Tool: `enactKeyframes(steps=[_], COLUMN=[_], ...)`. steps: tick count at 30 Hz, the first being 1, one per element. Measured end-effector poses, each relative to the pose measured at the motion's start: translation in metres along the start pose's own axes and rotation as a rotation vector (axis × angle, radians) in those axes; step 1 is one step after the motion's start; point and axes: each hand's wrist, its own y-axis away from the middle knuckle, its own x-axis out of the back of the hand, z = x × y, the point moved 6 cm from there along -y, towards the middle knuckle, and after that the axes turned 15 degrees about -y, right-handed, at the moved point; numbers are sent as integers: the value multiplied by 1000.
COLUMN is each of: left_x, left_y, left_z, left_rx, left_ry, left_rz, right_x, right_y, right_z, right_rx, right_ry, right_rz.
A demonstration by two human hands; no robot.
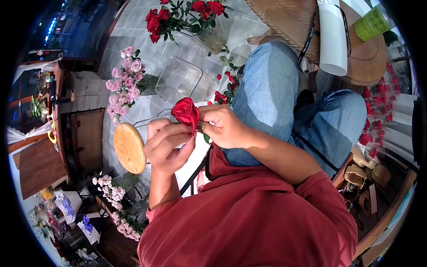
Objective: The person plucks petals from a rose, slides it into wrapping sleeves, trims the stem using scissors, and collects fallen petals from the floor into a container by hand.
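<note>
From my remote post I find both hands occupied with a single rose. The left hand (pixel 168 144) is drawn in narrow, its fingers and thumb closed at the lower petals of the rose (pixel 184 111). The right hand (pixel 224 127) grips just below the bloom, thumb against bent fingers; the stem is mostly hidden from me. The rose is red, open, between the hands, its face turned far left.

Left of the left hand I note a stool (pixel 129 148) with a round wooden seat. Far left of the hands stand pink roses (pixel 126 82); farther off, red roses (pixel 153 26) spread from a clear vase (pixel 213 41). Near left I record small pink blooms (pixel 111 192).

Far right, beyond the jeans (pixel 269 84), a table (pixel 284 15) bears a white roll (pixel 332 49) and, right of it, a green can (pixel 372 23). Baskets (pixel 356 174) sit near right
</note>
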Motion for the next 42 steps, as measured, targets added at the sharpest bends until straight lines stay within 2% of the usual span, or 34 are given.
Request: enactKeyframes(steps=[2, 6, 7, 9, 10, 11, 13, 14, 15, 18, 19, 21, 23, 25, 28, 34, 39, 42], left_x=[3, 0, 4, 6, 7, 15, 3, 8, 8, 20, 16, 21, 14, 8, 7, 5, 4, 2], left_y=[2, 20, 22, 27, 31, 33, 43, 39, 40, 33, 30, 8, -3, -13, -18, -14, -9, -9], left_z=[-7, -32, -39, -55, -63, -66, -70, -64, -62, -63, -59, -39, -36, -31, -30, -25, -25, -21], left_rx=[66, 213, 211, 255, 293, 295, 478, 348, 352, 524, 531, 278, 296, 176, 111, 108, 127, 3], left_ry=[158, 489, 485, 734, 722, 720, 215, 71, 70, 255, 257, 227, 263, 262, 257, 152, 154, 161], left_rz=[31, 129, 126, 62, -129, -131, -743, -783, -787, -287, -280, -63, -35, -38, -19, -84, -66, -73], right_x=[-2, 3, 5, 6, 4, 2, 1, -1, -1, -1, -3, -7, -5, -6, -8, -7, -2, 4], right_y=[-1, 4, 4, 3, 3, 3, 1, 1, 1, 2, 2, 2, 4, 4, 4, 5, 5, 6], right_z=[-3, -4, 1, 6, 6, 7, 7, 6, 8, 13, 11, 8, 10, 9, 5, 9, 9, 6], right_rx=[12, -111, -177, -241, -242, -241, -208, -180, -184, -242, -248, -300, -320, -332, -325, -364, -226, -317], right_ry=[-49, -31, -53, -66, -164, -264, -262, -260, -264, -241, -239, -435, -394, -360, -432, -531, -485, -344], right_rz=[-2, -29, -7, 8, 34, 60, 49, 39, 40, -3, -11, 6, -40, -79, -81, -54, 83, 101])
